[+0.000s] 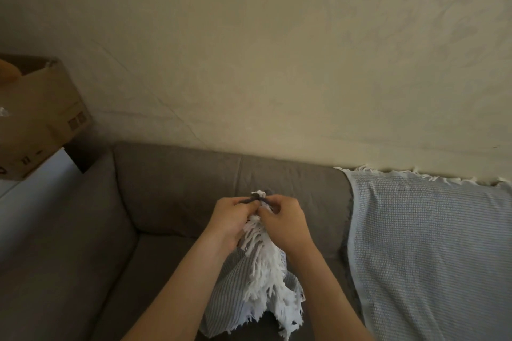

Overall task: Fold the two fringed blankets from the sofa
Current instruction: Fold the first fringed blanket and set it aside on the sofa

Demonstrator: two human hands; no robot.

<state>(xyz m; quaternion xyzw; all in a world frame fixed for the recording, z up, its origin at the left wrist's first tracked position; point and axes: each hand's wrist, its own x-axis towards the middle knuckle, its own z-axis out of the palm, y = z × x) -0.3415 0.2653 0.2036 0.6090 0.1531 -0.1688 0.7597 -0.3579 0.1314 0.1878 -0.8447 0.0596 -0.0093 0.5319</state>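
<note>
Your left hand (231, 216) and right hand (285, 219) meet in front of the sofa (171, 191) backrest, above its seat cushion. Both are clenched on the same bunched corner of the grey striped blanket (230, 293); the fingertips of the two hands touch or nearly touch at the top of the bunch. A small dark tuft of cloth and a few white strands stand up between your thumbs.

The white fringe (266, 271) of that blanket hangs down from your grip in a thick tassel mass, falling between your forearms. The striped body of the blanket trails below the fringe toward the front of the sofa, partly hidden behind your left forearm. Whether its lower end rests on the seat cannot be told.

The light blue blanket (426, 243) is draped over the right end of the sofa, covering backrest and seat there, spread flat and unfolded. Its fringed edge lies along the top of the backrest, against the wall (277, 63).

A cardboard box (41, 113) stands beyond the left arm of the sofa, well apart from both blankets.
</note>
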